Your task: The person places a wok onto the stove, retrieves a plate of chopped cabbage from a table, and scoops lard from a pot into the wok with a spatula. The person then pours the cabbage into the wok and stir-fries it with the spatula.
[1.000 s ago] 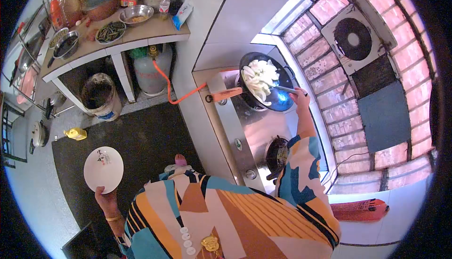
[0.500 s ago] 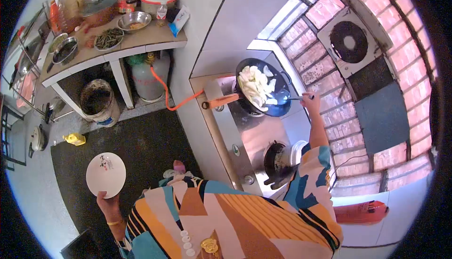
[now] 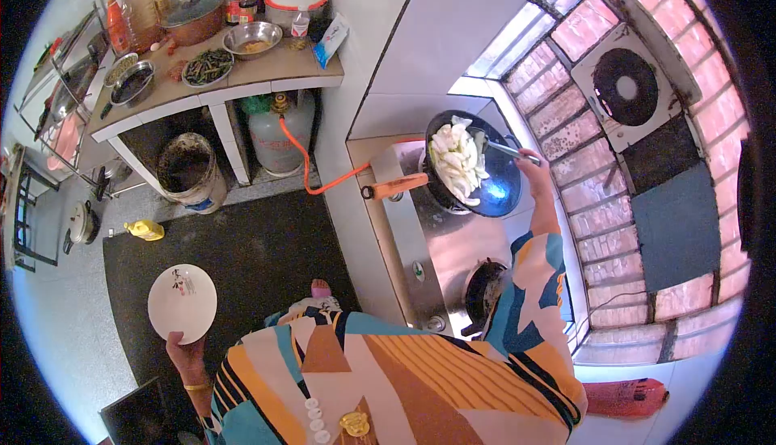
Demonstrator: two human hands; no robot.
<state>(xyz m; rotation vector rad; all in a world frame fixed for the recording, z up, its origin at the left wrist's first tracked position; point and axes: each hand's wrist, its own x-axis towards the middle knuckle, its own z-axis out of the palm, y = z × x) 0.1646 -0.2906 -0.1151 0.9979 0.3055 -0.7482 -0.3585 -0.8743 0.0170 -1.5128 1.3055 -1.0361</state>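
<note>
My left hand (image 3: 187,351) grips the rim of a white plate (image 3: 183,307), which is bare apart from dark and red characters on it. My right hand (image 3: 533,172) is closed around the handle of a spatula (image 3: 508,150), and its blade reaches into a black wok (image 3: 503,194). Pale sliced pieces of food (image 3: 455,158) lie heaped on the wok's left side, against the spatula blade. On the right, the wok's dark inner surface shows bare and shiny. The wok's wooden handle (image 3: 398,185) points left, with no hand on it.
A second burner (image 3: 485,290) is nearer my body on the stove (image 3: 453,251). An orange hose (image 3: 305,166) runs from a gas cylinder (image 3: 279,142) to the stove. A side counter (image 3: 242,73) holds dishes, pots and bottles. Below stands a bucket (image 3: 194,174); a yellow bottle (image 3: 145,229) is on the floor.
The spatula has moved up and left within the wok, and the food is bunched more tightly on the left side. The whole view has shifted slightly. My left hand still holds the plate.
</note>
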